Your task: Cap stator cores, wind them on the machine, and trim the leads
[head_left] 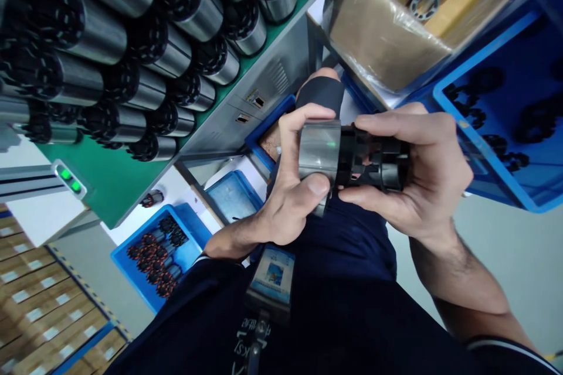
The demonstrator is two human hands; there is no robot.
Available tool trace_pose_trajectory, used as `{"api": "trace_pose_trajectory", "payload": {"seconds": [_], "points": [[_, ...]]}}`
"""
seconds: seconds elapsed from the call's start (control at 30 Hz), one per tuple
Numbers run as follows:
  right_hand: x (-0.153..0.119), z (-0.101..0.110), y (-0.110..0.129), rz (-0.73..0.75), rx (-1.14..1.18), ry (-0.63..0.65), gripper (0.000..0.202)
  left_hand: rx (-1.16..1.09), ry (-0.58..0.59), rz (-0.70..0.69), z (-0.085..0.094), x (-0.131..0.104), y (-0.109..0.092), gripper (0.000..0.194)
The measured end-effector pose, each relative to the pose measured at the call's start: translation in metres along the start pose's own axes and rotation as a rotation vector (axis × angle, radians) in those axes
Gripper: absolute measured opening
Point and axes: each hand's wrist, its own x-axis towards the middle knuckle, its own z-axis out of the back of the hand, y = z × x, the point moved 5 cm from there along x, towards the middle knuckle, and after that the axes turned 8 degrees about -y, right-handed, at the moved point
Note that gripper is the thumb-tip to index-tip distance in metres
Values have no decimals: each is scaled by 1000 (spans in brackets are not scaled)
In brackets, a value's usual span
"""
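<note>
In front of my body, my left hand (290,193) grips a shiny steel motor stator core (320,143), fingers curled over its far side and thumb across its near face. My right hand (433,170) is closed around a black plastic slotted end piece (382,161), thumb and fingers on opposite sides of it. The black piece lines up with the core's right end and meets it. How far it sits inside the core is hidden.
A green table (109,181) at upper left carries several steel cylinders with black ends. A blue bin (497,170) with black ring parts stands right, beside a cardboard box (373,35) of ring-ended parts. Another blue bin (193,246) holds copper-wound parts at lower left.
</note>
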Motion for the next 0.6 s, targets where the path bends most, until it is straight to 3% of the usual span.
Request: {"api": "trace_pose_trajectory", "payload": {"seconds": [0.2,0.47,0.53,0.6], "points": [[-3,0,-6,15,79,-38,66,6,47,-70,-6,2,-6,60],[-7,-5,-7,-19,178,-31,66,81,84,-60,-9,5,0,71],[-5,-2,-8,-4,111,-28,64,-19,41,0,-11,7,5,60],[-2,1,-10,-96,71,-44,51,-203,-2,76,-17,9,8,47]]}}
